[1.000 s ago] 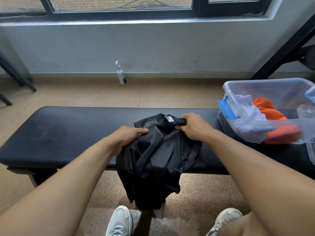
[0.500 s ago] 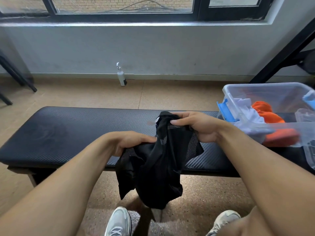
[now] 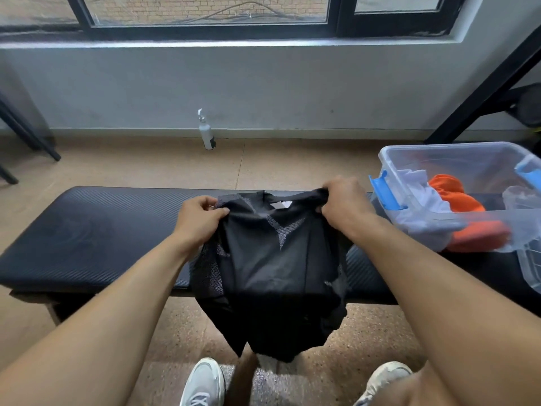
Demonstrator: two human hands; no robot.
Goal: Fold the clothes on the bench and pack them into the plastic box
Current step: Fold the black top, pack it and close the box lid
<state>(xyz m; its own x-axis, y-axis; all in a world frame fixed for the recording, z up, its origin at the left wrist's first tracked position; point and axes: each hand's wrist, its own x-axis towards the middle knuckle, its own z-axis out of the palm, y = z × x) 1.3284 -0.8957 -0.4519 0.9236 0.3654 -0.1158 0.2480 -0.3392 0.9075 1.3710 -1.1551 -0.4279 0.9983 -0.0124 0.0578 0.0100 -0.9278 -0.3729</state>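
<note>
A black shirt with grey mesh patches hangs spread out in front of the black padded bench, its hem dropping below the bench's front edge. My left hand grips its left shoulder and my right hand grips its right shoulder, holding it up by the collar line. The clear plastic box with blue latches stands on the bench's right end, holding a white garment and an orange garment.
A white spray bottle stands on the floor against the far wall. A black slanted metal frame rises at the right, more black legs at the far left. My two shoes are on the floor below the shirt.
The shirt was bunched on the bench between my hands. Both hands have lifted it and moved apart, so it now hangs open and flat by the shoulders.
</note>
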